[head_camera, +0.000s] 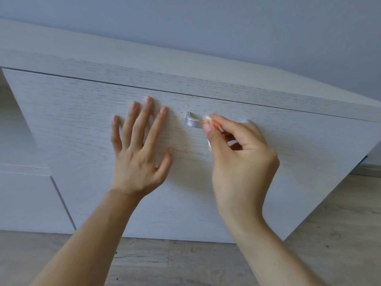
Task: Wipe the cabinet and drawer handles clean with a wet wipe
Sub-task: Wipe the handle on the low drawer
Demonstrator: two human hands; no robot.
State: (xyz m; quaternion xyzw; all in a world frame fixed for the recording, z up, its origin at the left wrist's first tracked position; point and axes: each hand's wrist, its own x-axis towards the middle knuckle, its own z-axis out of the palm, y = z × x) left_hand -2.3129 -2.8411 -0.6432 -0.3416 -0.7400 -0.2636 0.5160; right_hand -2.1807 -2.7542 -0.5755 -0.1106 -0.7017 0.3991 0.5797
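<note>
I am seeing the left hand (138, 149) lying flat on the drawer front (288, 162), blocking the way to the handle (192, 122) from 9 o'clock. The right hand (237, 159) is covering the handle's right part, closing off 3 and 5 o'clock. Bare panel is showing between the hands at 6 o'clock, and above the handle at 12.

Silver handle (192, 123) on the pale drawer front (99, 112); crumpled orange-stained white wipe (208, 120) pressed against it.
</note>
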